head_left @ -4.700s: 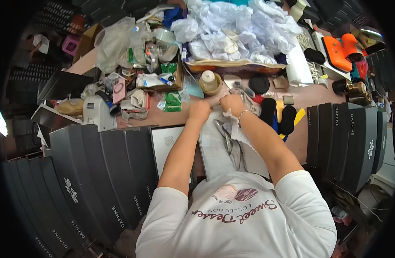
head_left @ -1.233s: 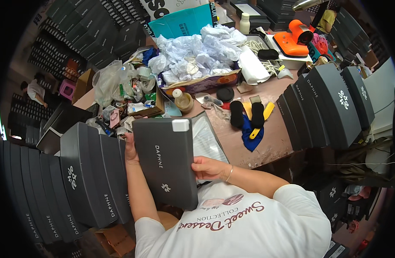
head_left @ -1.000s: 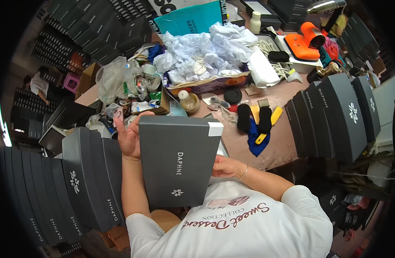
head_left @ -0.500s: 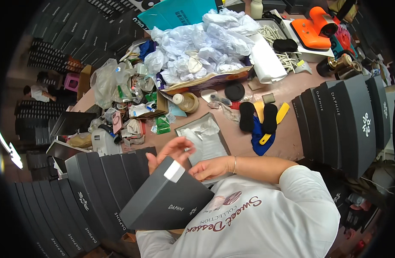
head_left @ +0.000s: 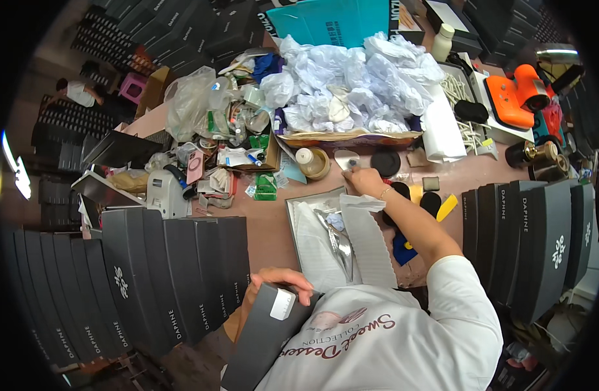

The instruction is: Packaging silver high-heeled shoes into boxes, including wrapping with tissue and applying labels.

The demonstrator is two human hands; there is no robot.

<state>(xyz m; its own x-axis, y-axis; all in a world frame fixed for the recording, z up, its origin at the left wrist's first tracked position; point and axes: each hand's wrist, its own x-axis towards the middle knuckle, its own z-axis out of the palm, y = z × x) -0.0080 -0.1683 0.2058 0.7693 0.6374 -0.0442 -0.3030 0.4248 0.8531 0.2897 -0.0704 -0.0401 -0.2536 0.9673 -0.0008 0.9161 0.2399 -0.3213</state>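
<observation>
My left hand (head_left: 283,281) grips the top end of a dark grey shoebox (head_left: 257,345) with a white label, tilted against my body. Whether it is a whole box or only a lid, I cannot tell. My right hand (head_left: 366,181) reaches across the table, its fingers drawn together at a small pale oval piece (head_left: 342,157); what is between the fingertips is too small to make out. Between my arms lies an open shoebox (head_left: 293,225). White wrapping paper (head_left: 368,238) is folded back in it, and silvery shoes (head_left: 340,244) show partly.
Dark shoeboxes stand in rows at left (head_left: 133,280) and right (head_left: 540,241). A carton heaped with crumpled white paper (head_left: 351,85) fills the back. A jar (head_left: 314,163), a black round lid (head_left: 385,163) and an orange device (head_left: 508,101) stand around. Another person (head_left: 81,92) is far left.
My right hand has gone from beside the held shoebox to the far side of the open box. The shoebox in my left hand is lower and more upright. The wrapping paper is now spread, baring the shoes.
</observation>
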